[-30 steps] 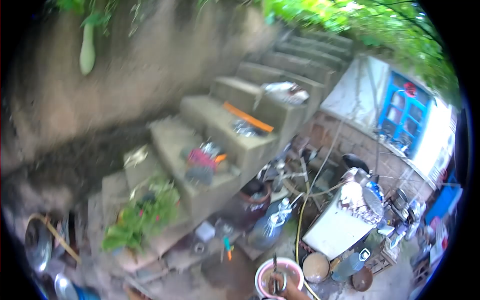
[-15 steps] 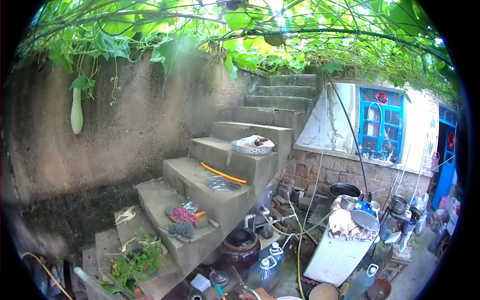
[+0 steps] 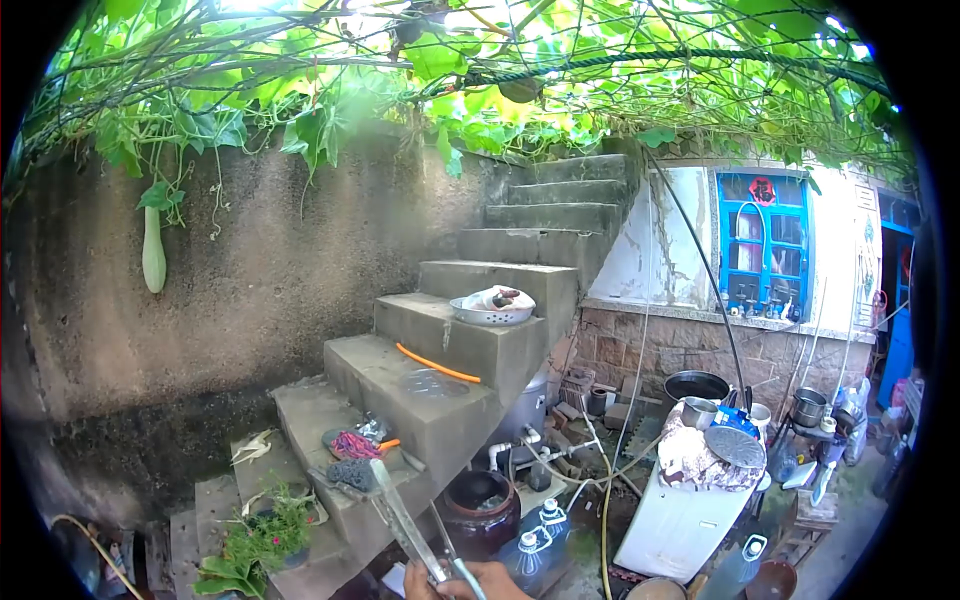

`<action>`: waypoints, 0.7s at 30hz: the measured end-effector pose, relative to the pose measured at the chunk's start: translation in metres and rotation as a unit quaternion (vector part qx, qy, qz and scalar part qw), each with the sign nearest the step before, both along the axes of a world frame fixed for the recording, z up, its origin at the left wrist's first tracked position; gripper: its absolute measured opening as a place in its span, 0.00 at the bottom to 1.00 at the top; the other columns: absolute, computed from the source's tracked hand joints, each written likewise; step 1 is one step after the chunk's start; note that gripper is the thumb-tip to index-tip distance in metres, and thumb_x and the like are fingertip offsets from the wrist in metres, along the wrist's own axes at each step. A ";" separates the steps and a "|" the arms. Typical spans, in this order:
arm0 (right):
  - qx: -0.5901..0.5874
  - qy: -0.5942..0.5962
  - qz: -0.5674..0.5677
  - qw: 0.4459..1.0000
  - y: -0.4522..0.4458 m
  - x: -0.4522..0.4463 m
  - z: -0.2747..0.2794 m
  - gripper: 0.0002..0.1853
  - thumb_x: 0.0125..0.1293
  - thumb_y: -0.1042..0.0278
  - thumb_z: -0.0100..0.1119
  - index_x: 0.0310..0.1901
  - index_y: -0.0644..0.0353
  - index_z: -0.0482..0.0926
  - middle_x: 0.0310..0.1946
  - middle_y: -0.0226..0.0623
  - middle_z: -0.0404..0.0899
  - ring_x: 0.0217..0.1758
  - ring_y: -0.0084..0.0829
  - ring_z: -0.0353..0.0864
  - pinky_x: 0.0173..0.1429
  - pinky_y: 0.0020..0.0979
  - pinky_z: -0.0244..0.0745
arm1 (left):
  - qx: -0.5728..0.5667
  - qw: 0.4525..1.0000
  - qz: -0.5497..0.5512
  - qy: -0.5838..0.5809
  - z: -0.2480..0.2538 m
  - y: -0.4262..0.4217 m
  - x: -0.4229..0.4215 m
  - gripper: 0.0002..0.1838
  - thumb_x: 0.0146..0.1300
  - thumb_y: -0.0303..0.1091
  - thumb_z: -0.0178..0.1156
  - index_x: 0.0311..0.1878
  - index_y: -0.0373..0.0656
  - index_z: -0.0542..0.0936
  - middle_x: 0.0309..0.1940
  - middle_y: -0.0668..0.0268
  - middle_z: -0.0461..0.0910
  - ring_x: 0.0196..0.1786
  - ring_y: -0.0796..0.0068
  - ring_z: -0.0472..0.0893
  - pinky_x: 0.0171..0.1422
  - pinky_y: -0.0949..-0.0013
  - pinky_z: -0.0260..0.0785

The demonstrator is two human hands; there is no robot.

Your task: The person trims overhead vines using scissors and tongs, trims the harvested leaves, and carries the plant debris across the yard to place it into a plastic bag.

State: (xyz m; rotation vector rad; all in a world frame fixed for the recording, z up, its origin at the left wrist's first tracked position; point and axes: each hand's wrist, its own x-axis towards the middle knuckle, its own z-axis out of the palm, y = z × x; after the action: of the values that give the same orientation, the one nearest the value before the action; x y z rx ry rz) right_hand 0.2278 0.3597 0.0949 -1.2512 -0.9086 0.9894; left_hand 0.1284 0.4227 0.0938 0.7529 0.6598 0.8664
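Low in the head view, my left hand (image 3: 419, 582) is closed around a long, flat, whitish bar (image 3: 400, 520), which slants up to the left in front of the lower steps. Close beside it, my right hand (image 3: 492, 580) has its fingers closed on a thin two-part tool (image 3: 468, 578), with a narrow dark rod and a pale blue-green strip. Its exact kind I cannot tell. Both hands are partly cut off by the bottom edge. Behind the bar's tip, a grey scouring pad (image 3: 352, 474) and a pink bundle (image 3: 354, 444) lie on a step.
Concrete stairs (image 3: 410, 366) climb to the right, bearing an orange hose piece (image 3: 437, 363) and a metal colander (image 3: 492, 316). Below stand a brown jar (image 3: 480, 520), water bottles (image 3: 530, 553) and a white cabinet-like box (image 3: 672, 525). A potted plant (image 3: 262, 540) sits lower left.
The bar has risen and moved right, from the lower left to in front of the steps. My hands have come close together. The view has shifted slightly.
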 end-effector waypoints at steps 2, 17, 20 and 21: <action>0.011 0.020 -0.001 1.000 -0.002 0.011 -0.009 0.16 0.54 0.69 0.73 0.44 0.63 0.83 0.31 0.29 0.81 0.33 0.20 0.75 0.36 0.27 0.72 | -0.015 0.995 0.008 -0.101 -0.041 0.013 0.024 0.17 0.73 0.50 0.47 0.41 0.47 0.77 0.28 0.70 0.76 0.26 0.76 0.76 0.27 0.73 0.72; 0.053 -0.183 -0.002 0.982 -0.017 0.044 0.019 0.15 0.58 0.56 0.65 0.31 0.61 0.79 0.23 0.32 0.77 0.25 0.30 0.77 0.28 0.32 0.72 | -0.191 0.964 -0.067 -0.170 -0.045 0.013 0.023 0.10 0.68 0.40 0.51 0.41 0.45 0.76 0.24 0.64 0.76 0.28 0.63 0.78 0.35 0.62 0.76; 0.049 -0.302 -0.018 0.952 -0.006 0.098 0.090 0.22 0.56 0.47 0.68 0.31 0.63 0.79 0.23 0.33 0.79 0.25 0.31 0.78 0.32 0.33 0.73 | -0.180 0.975 0.001 -0.131 -0.054 0.030 -0.001 0.10 0.68 0.39 0.51 0.40 0.44 0.75 0.26 0.61 0.76 0.31 0.58 0.78 0.36 0.59 0.75; 0.120 -0.388 -0.081 0.910 0.006 0.119 0.121 0.17 0.55 0.54 0.72 0.28 0.61 0.81 0.19 0.27 0.77 0.22 0.18 0.75 0.26 0.26 0.70 | -0.184 0.971 0.015 -0.149 -0.055 0.030 -0.011 0.09 0.68 0.39 0.51 0.39 0.44 0.74 0.26 0.62 0.75 0.30 0.60 0.78 0.35 0.61 0.75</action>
State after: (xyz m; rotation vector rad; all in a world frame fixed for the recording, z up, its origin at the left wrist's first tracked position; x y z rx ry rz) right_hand 0.3471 0.3654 0.2164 -1.4945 -1.4536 0.2010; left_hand 0.1175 0.4527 0.0390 0.2717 0.5420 0.8333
